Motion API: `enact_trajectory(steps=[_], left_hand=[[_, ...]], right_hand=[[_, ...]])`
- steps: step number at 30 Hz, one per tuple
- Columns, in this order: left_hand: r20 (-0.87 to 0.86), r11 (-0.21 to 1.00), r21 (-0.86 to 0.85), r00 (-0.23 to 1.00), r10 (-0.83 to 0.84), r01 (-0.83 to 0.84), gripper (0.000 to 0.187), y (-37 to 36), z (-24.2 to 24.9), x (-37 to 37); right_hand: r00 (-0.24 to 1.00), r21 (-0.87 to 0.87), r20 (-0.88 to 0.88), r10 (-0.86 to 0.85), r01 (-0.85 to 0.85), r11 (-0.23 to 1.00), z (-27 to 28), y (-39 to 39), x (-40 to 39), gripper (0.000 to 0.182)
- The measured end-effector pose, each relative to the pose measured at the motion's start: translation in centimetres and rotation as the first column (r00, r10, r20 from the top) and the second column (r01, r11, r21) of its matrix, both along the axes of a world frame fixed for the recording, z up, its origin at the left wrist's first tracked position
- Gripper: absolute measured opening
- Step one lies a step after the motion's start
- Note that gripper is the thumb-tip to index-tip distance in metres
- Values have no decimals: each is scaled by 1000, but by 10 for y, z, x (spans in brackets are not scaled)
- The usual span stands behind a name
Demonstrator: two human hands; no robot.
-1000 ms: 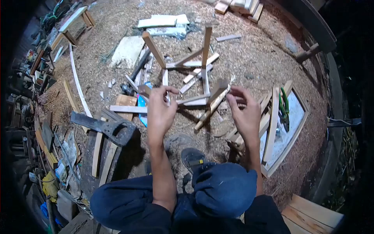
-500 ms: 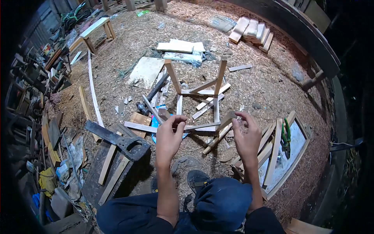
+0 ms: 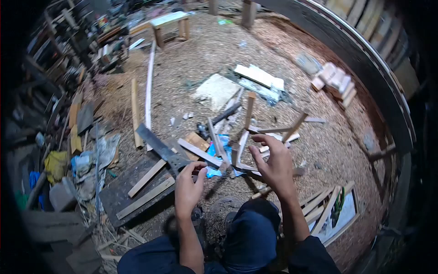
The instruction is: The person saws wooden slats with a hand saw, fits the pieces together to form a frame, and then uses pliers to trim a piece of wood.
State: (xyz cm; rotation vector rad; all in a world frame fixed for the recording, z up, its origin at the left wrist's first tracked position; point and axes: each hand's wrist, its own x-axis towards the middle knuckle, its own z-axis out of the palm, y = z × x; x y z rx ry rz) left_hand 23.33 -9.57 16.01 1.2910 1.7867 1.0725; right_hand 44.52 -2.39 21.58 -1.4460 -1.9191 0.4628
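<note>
My left hand (image 3: 189, 189) is raised with fingers curved and a gap at the thumb, holding nothing visible. It overlaps the handle end of a hand saw (image 3: 156, 145); whether it touches the saw cannot be told. The saw lies across a dark wooden block (image 3: 112, 197) beside two light wood strips. My right hand (image 3: 277, 168) has thumb and fingers spread, with nothing between them. Behind it a small wooden frame with upright legs (image 3: 249, 111) stands on the ground, partly hidden by that hand. A loose wood strip (image 3: 200, 152) lies left of the frame.
A hammer (image 3: 202, 130) lies beyond the frame near blue plastic (image 3: 223, 145). At right, green-handled pliers (image 3: 337, 208) rest on wood pieces and a framed panel (image 3: 349, 203). A low bench (image 3: 169, 19) and stacked wood blocks (image 3: 335, 80) stand farther off. Wood shavings cover the ground.
Both hands have come off the frame's near legs and opened. The view has turned left, so the scene sits farther right and tilted. The frame appears rotated.
</note>
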Motion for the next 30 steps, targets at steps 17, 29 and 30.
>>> enact_trajectory(steps=[17, 29, 30], left_hand=[[-65, 856, -56, 857, 510, -514, 17, -46, -46, -138], [-176, 847, -171, 861, 477, -504, 20, -51, -94, -152], [-282, 833, -75, 813, 509, -548, 20, -50, -102, -152]], right_hand=[[718, -285, 282, 637, -571, 770, -61, -4, -179, 39], [795, -330, 357, 491, -384, 862, -124, -36, -180, 46], [792, -379, 376, 482, -343, 860, -132, -39, -179, 50]])
